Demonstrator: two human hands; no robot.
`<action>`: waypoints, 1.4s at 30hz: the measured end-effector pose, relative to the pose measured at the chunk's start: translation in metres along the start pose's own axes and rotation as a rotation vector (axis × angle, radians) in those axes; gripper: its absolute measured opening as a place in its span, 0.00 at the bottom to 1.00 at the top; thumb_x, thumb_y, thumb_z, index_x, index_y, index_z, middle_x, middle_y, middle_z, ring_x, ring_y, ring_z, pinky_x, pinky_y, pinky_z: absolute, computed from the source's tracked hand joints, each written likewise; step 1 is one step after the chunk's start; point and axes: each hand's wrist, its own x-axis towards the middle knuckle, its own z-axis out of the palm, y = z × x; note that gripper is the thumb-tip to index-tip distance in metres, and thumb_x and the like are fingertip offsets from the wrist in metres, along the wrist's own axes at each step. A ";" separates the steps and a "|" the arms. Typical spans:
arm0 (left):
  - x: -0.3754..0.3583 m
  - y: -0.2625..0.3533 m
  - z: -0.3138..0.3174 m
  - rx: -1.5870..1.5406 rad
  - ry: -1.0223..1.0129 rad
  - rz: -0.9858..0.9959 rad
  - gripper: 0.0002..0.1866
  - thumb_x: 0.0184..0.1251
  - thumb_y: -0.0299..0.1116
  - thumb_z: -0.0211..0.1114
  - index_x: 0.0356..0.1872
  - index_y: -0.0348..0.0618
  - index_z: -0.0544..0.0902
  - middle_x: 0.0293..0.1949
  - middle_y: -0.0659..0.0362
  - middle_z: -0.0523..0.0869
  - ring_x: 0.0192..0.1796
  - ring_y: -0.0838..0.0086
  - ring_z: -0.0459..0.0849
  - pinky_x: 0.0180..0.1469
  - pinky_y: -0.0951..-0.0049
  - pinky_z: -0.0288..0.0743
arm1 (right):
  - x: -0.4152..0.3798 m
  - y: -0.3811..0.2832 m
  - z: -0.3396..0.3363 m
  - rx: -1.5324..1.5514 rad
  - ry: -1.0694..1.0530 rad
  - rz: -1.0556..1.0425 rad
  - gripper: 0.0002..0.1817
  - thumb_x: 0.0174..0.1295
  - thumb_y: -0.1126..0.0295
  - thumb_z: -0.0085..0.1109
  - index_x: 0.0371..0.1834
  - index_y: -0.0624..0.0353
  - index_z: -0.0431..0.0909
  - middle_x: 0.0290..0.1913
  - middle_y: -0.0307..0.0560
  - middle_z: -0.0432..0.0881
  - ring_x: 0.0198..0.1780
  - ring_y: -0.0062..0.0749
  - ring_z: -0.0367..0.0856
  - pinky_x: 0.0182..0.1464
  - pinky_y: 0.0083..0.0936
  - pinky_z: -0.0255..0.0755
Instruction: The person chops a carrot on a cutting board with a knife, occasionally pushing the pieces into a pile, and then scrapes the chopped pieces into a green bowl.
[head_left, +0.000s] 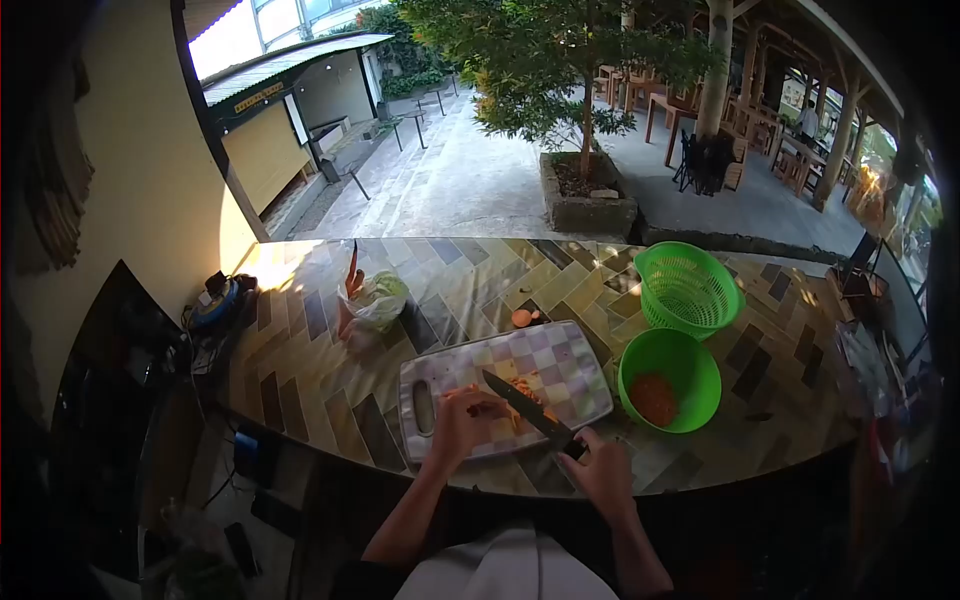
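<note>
A checkered cutting board (570,350) lies on the tiled table. Over its left part, my left hand (462,425) is closed, its fingers curled round something too small to make out. My right hand (600,468) grips the black handle of a knife (522,402), whose dark blade points up and left across the board. Small chopped orange pieces (520,388) lie beside and partly behind the blade. To the right of the board stands a green bowl (698,385) with chopped orange bits (654,399) in it. A green colander (690,285) stands just behind the bowl.
A plastic bag (378,302) and an orange, pointed item (353,275) lie at the back left of the table (300,350). A round orange piece (521,318) rests behind the board. Cables and devices (215,300) sit at the left edge. A distant person (808,118) stands far right.
</note>
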 end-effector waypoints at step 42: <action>0.043 0.017 -0.001 0.045 -0.512 0.207 0.11 0.58 0.25 0.72 0.43 0.38 0.90 0.39 0.55 0.91 0.41 0.69 0.89 0.47 0.71 0.80 | -0.009 -0.017 -0.002 -0.095 -0.063 -0.098 0.18 0.55 0.56 0.72 0.41 0.54 0.81 0.23 0.49 0.83 0.31 0.50 0.85 0.37 0.42 0.76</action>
